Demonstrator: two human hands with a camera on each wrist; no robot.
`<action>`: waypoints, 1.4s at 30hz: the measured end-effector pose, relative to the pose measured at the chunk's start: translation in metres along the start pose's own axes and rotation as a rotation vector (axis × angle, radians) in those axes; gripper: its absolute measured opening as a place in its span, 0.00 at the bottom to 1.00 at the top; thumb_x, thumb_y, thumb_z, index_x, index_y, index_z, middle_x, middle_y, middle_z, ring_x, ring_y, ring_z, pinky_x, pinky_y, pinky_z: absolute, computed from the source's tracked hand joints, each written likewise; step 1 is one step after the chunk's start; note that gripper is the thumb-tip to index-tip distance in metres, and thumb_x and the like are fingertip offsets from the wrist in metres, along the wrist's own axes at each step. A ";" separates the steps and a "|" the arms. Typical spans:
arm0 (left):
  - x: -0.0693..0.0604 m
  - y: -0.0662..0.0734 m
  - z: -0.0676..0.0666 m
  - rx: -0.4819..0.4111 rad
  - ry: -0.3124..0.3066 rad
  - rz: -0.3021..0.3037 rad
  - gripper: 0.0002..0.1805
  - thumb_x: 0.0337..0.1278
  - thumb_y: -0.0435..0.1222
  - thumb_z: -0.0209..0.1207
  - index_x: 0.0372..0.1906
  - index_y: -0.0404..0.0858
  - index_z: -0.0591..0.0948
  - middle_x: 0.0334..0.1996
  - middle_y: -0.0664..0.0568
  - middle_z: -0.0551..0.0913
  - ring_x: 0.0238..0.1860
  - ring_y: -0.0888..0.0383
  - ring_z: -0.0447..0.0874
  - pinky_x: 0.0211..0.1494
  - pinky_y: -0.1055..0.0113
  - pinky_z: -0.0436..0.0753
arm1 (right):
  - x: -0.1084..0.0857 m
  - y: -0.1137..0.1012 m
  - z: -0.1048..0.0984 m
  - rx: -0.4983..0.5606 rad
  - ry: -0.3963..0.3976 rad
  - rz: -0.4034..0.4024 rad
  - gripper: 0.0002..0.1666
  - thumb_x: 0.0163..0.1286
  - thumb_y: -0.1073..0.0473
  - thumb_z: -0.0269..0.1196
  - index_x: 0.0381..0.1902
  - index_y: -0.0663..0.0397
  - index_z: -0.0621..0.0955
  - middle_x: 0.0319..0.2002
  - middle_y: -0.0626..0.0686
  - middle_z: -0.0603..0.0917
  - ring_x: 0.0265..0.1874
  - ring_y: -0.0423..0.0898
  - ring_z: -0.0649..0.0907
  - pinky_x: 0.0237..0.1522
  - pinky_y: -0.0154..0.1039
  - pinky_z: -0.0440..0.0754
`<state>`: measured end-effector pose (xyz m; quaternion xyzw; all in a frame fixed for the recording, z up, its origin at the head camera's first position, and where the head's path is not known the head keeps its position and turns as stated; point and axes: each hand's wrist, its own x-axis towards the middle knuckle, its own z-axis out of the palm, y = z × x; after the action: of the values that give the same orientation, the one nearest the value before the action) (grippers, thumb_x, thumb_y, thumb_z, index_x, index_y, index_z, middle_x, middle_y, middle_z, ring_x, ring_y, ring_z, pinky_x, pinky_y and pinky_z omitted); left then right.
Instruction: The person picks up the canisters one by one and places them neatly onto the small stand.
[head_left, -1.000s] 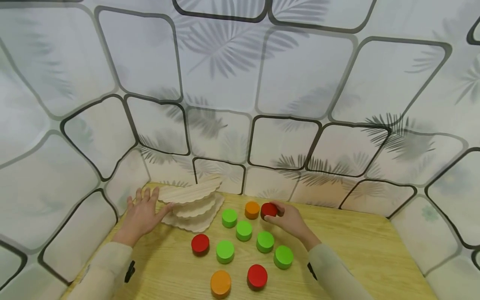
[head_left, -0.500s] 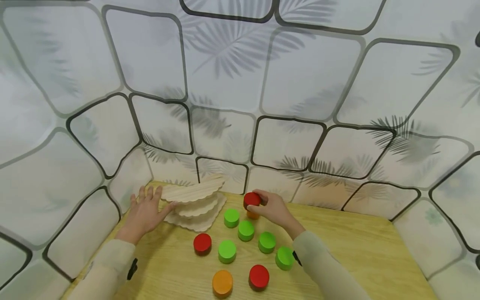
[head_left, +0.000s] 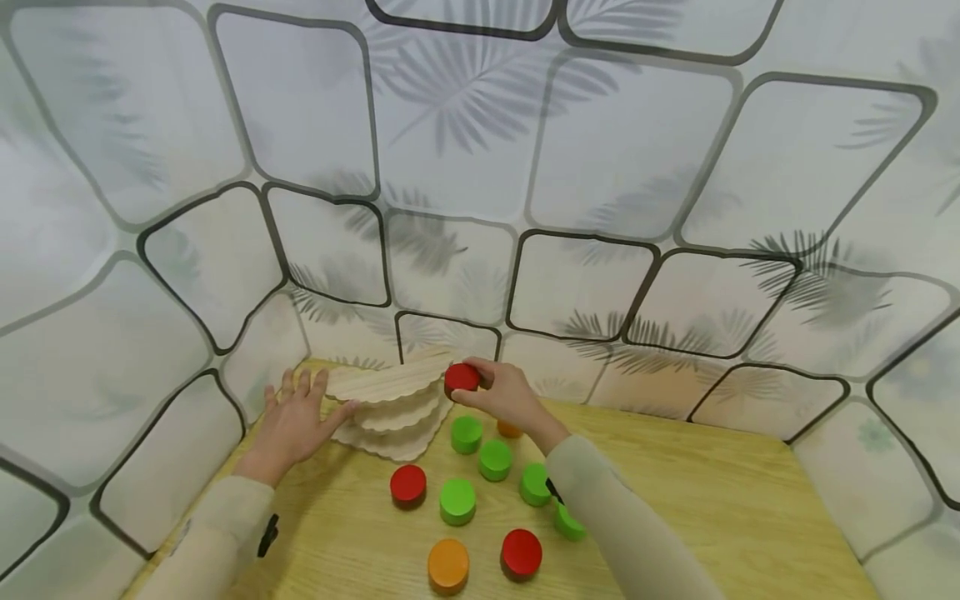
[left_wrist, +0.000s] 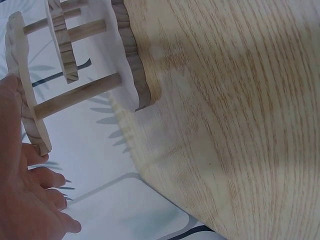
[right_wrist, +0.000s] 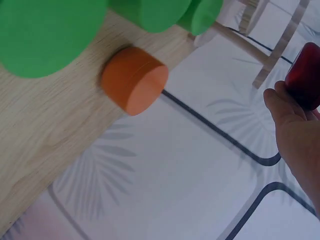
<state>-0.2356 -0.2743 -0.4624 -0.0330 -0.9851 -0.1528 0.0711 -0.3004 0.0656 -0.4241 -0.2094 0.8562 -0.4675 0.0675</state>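
Note:
A pale wooden tiered stand (head_left: 390,383) with scalloped edges and thin posts stands by the back wall. My left hand (head_left: 292,429) is at its left end, fingers spread and fairly straight. In the left wrist view, that hand's thumb and a finger touch the edge of one tier (left_wrist: 31,95). My right hand (head_left: 512,398) pinches a short red cylinder (head_left: 461,379), raised at the right end of the stand's top tier. Whether the cylinder touches the tier cannot be told. In the right wrist view, the red cylinder (right_wrist: 306,80) sits between thumb and fingers.
Several green cylinders (head_left: 458,501) stand on the wooden table (head_left: 697,492). Two red cylinders (head_left: 521,554) and an orange cylinder (head_left: 448,566) are nearer the front. Another orange cylinder (right_wrist: 134,80) is partly behind my right hand in the head view. Patterned cloth walls (head_left: 585,283) enclose the table.
My right hand has lifted the red cylinder from beside the far orange one and carried it left, over that one, to the stand. My left hand has stayed at the stand.

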 end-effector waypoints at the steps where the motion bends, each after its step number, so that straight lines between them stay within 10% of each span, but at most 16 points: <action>1: 0.000 0.000 0.000 -0.001 0.001 0.000 0.53 0.76 0.67 0.47 0.81 0.26 0.58 0.77 0.18 0.57 0.79 0.17 0.44 0.74 0.18 0.46 | 0.002 -0.003 0.001 -0.007 -0.002 -0.004 0.36 0.68 0.50 0.75 0.71 0.52 0.79 0.59 0.53 0.89 0.57 0.49 0.89 0.61 0.48 0.85; 33: 0.000 0.000 0.001 0.000 0.011 0.001 0.52 0.76 0.66 0.47 0.80 0.26 0.60 0.77 0.19 0.58 0.80 0.19 0.45 0.74 0.18 0.46 | 0.063 -0.039 0.058 -0.068 -0.026 -0.102 0.27 0.68 0.50 0.75 0.63 0.52 0.85 0.50 0.52 0.91 0.42 0.41 0.85 0.42 0.31 0.81; 42: 0.000 -0.006 0.002 0.012 0.008 0.017 0.50 0.78 0.65 0.47 0.80 0.25 0.60 0.78 0.20 0.58 0.80 0.20 0.45 0.75 0.19 0.46 | 0.076 -0.044 0.083 -0.072 -0.042 -0.061 0.39 0.67 0.47 0.74 0.72 0.56 0.79 0.59 0.56 0.88 0.54 0.48 0.86 0.51 0.36 0.85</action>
<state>-0.2363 -0.2793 -0.4660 -0.0405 -0.9854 -0.1462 0.0766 -0.3301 -0.0514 -0.4279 -0.2473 0.8641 -0.4338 0.0636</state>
